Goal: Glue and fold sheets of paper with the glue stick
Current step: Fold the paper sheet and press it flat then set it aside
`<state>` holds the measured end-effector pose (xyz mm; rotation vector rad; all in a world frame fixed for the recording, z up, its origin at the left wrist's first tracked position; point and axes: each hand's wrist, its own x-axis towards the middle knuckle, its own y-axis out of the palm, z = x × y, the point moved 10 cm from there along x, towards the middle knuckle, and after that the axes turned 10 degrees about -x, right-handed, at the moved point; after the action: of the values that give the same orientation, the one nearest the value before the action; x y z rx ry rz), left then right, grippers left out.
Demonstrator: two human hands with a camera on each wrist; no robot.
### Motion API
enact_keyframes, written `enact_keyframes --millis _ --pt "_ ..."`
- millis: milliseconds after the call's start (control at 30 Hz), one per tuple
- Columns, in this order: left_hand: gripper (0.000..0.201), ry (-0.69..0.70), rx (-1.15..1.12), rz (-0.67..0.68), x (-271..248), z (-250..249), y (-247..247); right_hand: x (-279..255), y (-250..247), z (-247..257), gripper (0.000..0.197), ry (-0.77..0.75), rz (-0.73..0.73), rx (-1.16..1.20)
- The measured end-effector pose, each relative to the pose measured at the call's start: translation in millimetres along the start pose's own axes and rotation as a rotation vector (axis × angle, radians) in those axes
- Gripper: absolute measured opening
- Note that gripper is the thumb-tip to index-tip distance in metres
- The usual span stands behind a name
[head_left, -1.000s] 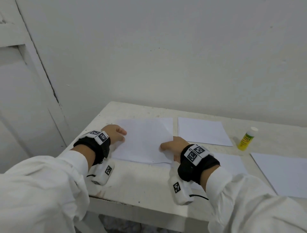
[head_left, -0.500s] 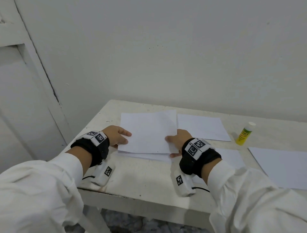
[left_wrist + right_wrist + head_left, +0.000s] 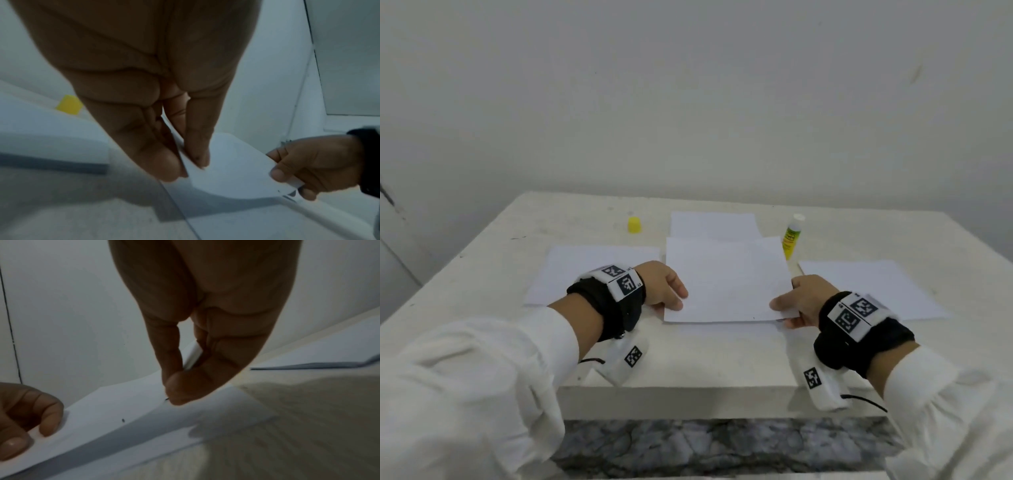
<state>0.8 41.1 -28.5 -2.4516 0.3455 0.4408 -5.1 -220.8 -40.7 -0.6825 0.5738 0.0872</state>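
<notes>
Pinching sheet of paper (image 3: 726,281) at both near corners, your left hand (image 3: 662,286) at 9 o'clock, right hand (image 3: 803,301) at 3; near edge lifted off tabletop (image 3: 688,359), likely for folding. Uncapped glue stick (image 3: 791,236) at 1 o'clock.

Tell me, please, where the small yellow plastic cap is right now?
In the head view, the small yellow plastic cap stands on the white table, far left of the uncapped glue stick, beyond the left hand.
</notes>
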Motion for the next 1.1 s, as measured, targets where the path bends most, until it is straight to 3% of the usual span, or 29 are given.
enact_keyframes --millis 67,167,233,600,733,1100 --pt "0.019 -0.011 0.048 0.018 3.7 -3.6 15.2 0.3 -7.0 -12.4 0.031 0.028 -0.001 -0.010" --pt "0.019 -0.025 0.098 0.015 6.6 -6.7 26.2 4.9 -9.6 -20.9 0.056 0.057 -0.003 -0.039" --pt "0.019 -0.039 0.118 0.014 7.4 -7.3 28.1 6.1 -10.2 -20.0 0.062 0.063 -0.004 -0.045" --pt "0.018 -0.061 0.192 0.076 10.1 -1.9 31.0 7.7 -3.7 -15.7 0.047 0.069 0.056 -0.136" --pt "0.018 -0.065 0.197 0.094 7.4 0.1 29.7 7.6 -3.2 -14.4 0.052 0.059 0.056 -0.163" --pt "0.017 -0.071 0.199 0.109 1.7 0.3 33.5 12.1 -1.4 -14.4 0.028 0.047 0.057 -0.189"
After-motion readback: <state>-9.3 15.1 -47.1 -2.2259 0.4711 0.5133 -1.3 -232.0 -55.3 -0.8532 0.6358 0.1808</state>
